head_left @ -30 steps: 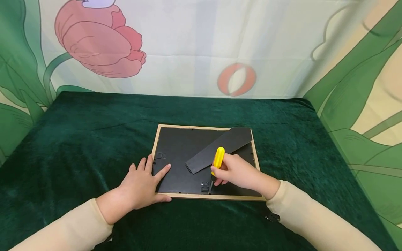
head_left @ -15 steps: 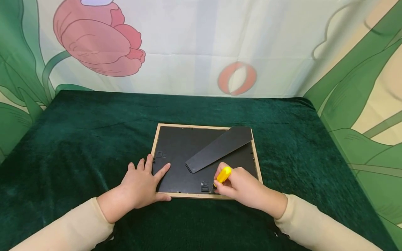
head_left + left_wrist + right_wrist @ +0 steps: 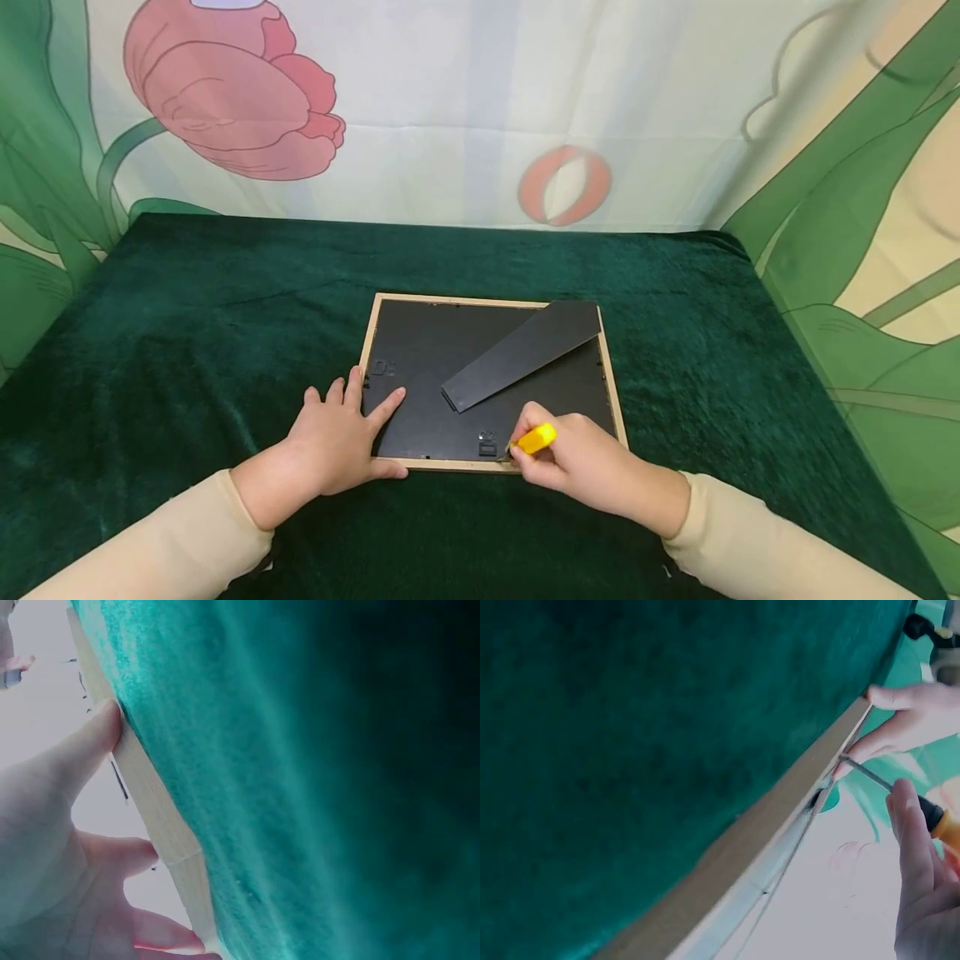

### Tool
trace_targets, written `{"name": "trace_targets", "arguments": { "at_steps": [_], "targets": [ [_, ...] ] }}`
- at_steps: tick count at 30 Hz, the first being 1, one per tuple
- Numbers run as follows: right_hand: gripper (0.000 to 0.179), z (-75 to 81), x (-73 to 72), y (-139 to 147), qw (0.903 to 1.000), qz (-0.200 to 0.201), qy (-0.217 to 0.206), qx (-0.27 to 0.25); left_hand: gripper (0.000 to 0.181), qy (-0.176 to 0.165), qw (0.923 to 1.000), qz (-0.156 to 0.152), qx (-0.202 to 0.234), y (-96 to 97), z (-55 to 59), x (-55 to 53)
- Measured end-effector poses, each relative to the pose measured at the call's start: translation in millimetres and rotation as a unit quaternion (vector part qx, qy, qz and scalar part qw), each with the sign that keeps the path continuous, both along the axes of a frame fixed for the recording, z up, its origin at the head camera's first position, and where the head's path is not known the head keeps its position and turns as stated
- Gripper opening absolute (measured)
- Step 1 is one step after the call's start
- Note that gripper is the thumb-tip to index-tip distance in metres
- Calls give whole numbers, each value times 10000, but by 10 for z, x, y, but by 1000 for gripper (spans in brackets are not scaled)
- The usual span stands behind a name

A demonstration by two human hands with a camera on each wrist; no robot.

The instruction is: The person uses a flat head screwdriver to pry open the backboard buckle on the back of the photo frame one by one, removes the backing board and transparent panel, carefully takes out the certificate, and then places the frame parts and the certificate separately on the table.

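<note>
A picture frame (image 3: 487, 300) with a light wooden border lies face down, its black backing board (image 3: 420, 342) up. My left hand (image 3: 330, 442) rests spread over its near left corner, thumb on the front border and forefinger on the backing. In the left wrist view that thumb (image 3: 97, 735) presses the wooden edge. My right hand (image 3: 577, 458) grips a screwdriver (image 3: 537, 438) by its yellow handle, low over the front border. Seen from the right wrist, the screwdriver's metal shaft (image 3: 870, 776) meets the inner edge of the border. A black hanger (image 3: 487, 446) sits just left of the tip.
A black easel leg (image 3: 525, 354) lies slantwise across the backing toward the far right corner. Another hanger (image 3: 384, 367) is at the left side. Dark green velvet cloth (image 3: 262, 275) covers the table, and a printed curtain (image 3: 435, 108) hangs behind it.
My right hand has moved lower and nearer, tilting the screwdriver from steep to nearly flat, handle toward the right. My left hand stays in place on the picture frame.
</note>
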State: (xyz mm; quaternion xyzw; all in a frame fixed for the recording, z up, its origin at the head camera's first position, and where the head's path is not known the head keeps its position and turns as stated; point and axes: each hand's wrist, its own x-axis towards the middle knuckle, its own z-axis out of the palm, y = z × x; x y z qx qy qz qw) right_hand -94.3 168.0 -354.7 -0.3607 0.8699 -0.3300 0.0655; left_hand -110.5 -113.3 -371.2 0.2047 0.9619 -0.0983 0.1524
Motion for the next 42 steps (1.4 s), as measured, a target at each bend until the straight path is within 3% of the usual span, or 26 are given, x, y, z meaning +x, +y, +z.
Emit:
{"name": "trace_targets", "arguments": {
  "at_steps": [4,11,14,19,23,30,42],
  "targets": [
    [6,-9,-135,-29,9901,-694,-1164,-354,93,-21,9997,98,235,-12,-3,-2],
    [16,-66,-420,-159,9520,-1076,-2703,-950,92,65,9992,52,392,-20,-20,-4],
    [22,-89,-508,-249,9367,-1140,-3115,-1122,92,64,9991,53,407,-18,-26,-10],
    [24,-114,-566,-408,9262,-1136,-3413,-1128,93,30,9992,87,378,-13,-33,-17],
    [21,-87,-535,-519,9337,-892,-3307,-1044,93,9,9993,116,342,-13,-35,-17],
    [15,-41,-425,-590,9689,-277,-2277,-932,93,-72,9994,173,296,-9,-30,-29],
    [4,17,-391,-641,9836,277,-1691,-558,94,-81,9997,120,213,10,-28,-37]
  ]
}}
